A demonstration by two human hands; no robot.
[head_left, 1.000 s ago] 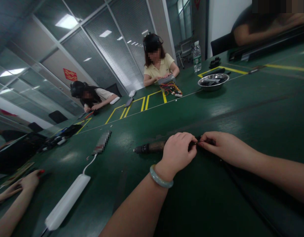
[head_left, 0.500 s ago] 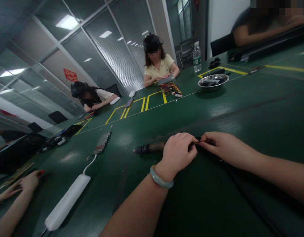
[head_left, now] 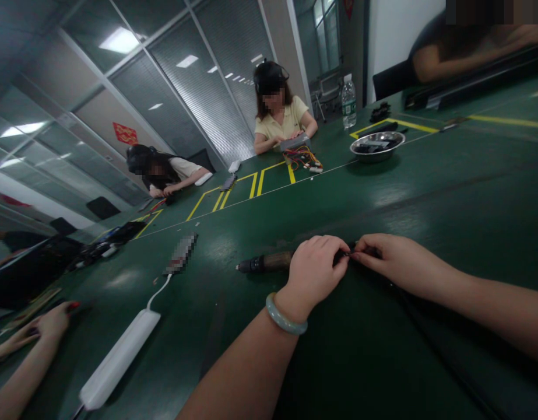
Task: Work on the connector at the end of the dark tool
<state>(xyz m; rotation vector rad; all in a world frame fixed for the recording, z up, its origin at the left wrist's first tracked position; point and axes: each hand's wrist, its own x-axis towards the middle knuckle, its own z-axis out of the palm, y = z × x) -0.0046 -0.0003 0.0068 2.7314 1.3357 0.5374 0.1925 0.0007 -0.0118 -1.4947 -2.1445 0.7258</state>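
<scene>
Hands (head_left: pixel 316 271) pinch tiny piece (head_left: pixel 348 254), possibly wire; left partly hides brown-black tool (head_left: pixel 274 262).

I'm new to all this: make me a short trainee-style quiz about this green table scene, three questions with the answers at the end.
1. Multiple choice: which of the camera wearer's wrists bears the pale bangle?
A) right
B) left
C) both

2. True or false: the clear bottle stands upright, farther from the camera than the metal bowl.

3. Fill in: the left grip covers part of the dark tool, whose tapered tip points toward the picture's ____ edge.

Key: 1. B; 2. True; 3. left.
</scene>
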